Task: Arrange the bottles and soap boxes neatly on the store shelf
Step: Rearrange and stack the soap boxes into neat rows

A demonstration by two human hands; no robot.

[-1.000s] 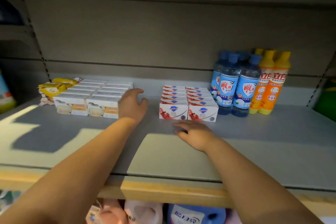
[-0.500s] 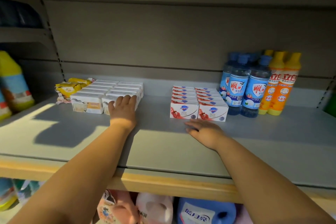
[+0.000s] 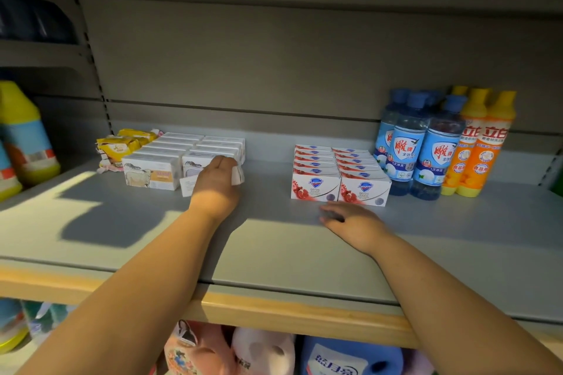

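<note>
Open shelf [image 3: 268,189] separates the white soap boxes [image 3: 152,172] from the red soap boxes [image 3: 341,189]. The left hand [image 3: 217,183] grips the front white box [image 3: 186,188]; the right hand [image 3: 350,218] lies flat.

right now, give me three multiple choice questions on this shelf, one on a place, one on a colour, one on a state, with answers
1. Where do the blue bottles stand?
A. in a basket
B. between the red soap boxes and the orange bottles
C. lying on their sides at the far left

2. What colour are the orange bottles' caps?
A. yellow
B. blue
C. white

3. What is the right hand doing?
A. gripping a bottle
B. lifting a soap box
C. lying flat on the shelf, holding nothing

Answers:
1 B: the red soap boxes sit on their left and the orange bottles on their right.
2 A: the caps show yellow above the orange bodies.
3 C: its fingers lie straight on the bare shelf just in front of the red soap boxes.
</note>
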